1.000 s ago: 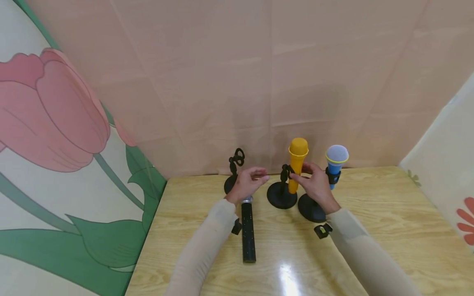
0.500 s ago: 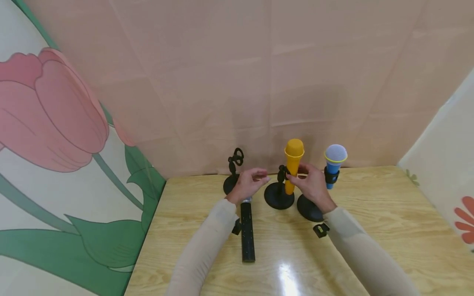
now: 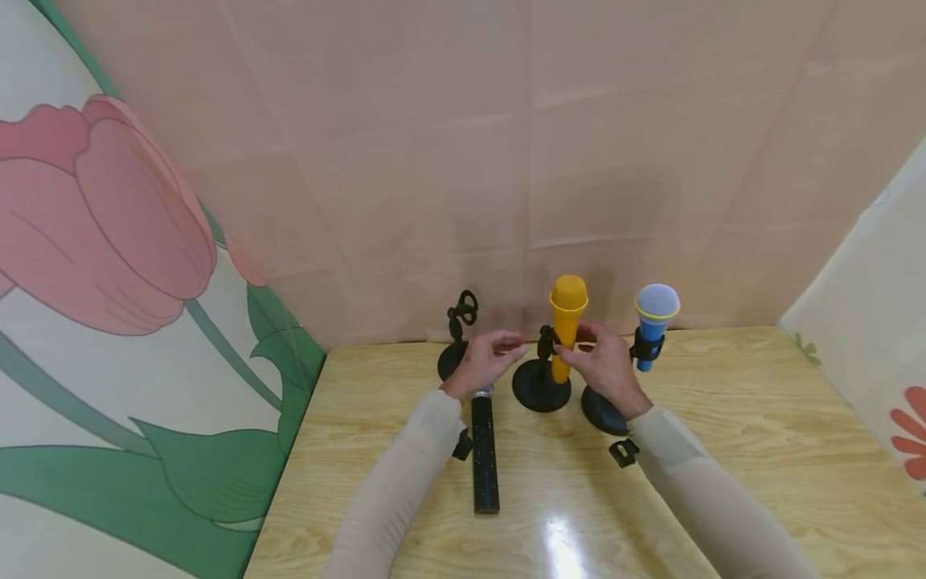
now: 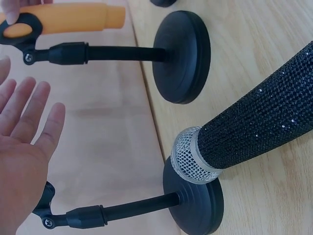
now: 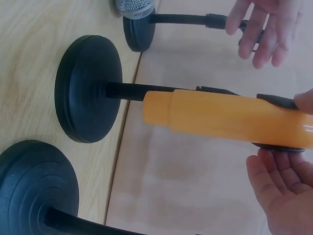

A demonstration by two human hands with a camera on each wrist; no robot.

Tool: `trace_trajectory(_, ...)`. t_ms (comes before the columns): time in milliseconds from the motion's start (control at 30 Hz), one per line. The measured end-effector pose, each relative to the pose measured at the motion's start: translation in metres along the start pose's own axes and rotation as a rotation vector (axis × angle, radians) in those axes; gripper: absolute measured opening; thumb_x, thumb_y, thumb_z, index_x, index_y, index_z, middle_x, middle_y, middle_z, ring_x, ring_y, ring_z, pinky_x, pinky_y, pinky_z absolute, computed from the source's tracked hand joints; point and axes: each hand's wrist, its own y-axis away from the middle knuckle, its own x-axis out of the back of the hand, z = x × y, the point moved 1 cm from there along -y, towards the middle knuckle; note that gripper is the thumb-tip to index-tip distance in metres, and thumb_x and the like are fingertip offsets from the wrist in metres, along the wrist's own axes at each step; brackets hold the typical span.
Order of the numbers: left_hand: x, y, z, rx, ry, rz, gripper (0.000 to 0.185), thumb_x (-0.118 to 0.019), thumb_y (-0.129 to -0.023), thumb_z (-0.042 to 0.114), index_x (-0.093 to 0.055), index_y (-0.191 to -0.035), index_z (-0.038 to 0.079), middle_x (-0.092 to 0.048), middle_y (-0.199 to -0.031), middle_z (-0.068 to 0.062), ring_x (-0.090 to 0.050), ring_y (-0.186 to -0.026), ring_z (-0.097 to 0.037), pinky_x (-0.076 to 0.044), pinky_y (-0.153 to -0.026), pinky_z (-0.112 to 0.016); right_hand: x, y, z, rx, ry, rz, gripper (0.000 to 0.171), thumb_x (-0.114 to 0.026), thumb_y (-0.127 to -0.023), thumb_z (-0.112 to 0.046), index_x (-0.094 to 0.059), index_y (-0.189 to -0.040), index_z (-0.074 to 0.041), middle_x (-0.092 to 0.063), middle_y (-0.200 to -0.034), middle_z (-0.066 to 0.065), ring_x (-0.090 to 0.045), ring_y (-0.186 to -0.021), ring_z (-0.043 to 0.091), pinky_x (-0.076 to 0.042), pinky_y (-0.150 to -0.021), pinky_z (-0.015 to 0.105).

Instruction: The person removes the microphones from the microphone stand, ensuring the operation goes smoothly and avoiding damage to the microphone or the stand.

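A yellow microphone (image 3: 568, 301) stands upright in the ring clip of a black microphone stand (image 3: 534, 392). My right hand (image 3: 604, 367) pinches that clip around the microphone, thumb on one side and fingers on the other, as the clip (image 5: 279, 101) shows in the right wrist view. My left hand (image 3: 488, 361) hovers to the left with relaxed fingers, holding nothing. Just behind it is another black stand (image 3: 452, 359) with an unfilled clip. Below the left wrist lies a black glittery microphone (image 4: 264, 110) with a silver mesh head (image 4: 188, 154), on the table.
To the right, a blue microphone (image 3: 657, 310) with a yellow ring sits in a third stand, its base (image 3: 602, 410) close to my right wrist. A pink cloth backdrop (image 3: 405, 201) rises behind the wooden table (image 3: 731, 418). A tulip-patterned panel (image 3: 108, 225) borders the left side.
My right hand has shifted slightly left, and the stand with the yellow microphone has moved left with it, away from the blue microphone's stand. The left hand has stayed almost still.
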Motion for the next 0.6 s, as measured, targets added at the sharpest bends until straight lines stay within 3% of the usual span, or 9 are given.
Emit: trace_trajectory(600, -0.0088, -0.0019, 0.0005, 0.029, 0.034, -0.047, 0.037, -0.07, -0.095, 0.015, -0.063, -0.13, 0.002, -0.065, -0.129, -0.012, -0.065, -0.111, -0.018, -0.053, -0.093, -0.027, -0.0029, 0.0019, 0.0006, 0.059, 0.067, -0.03, 0.043, -0.08, -0.085, -0.02, -0.065, -0.119, 0.001, -0.069, -0.111, 0.02, -0.064, -0.1, 0.04, -0.05, -0.094, 0.057)
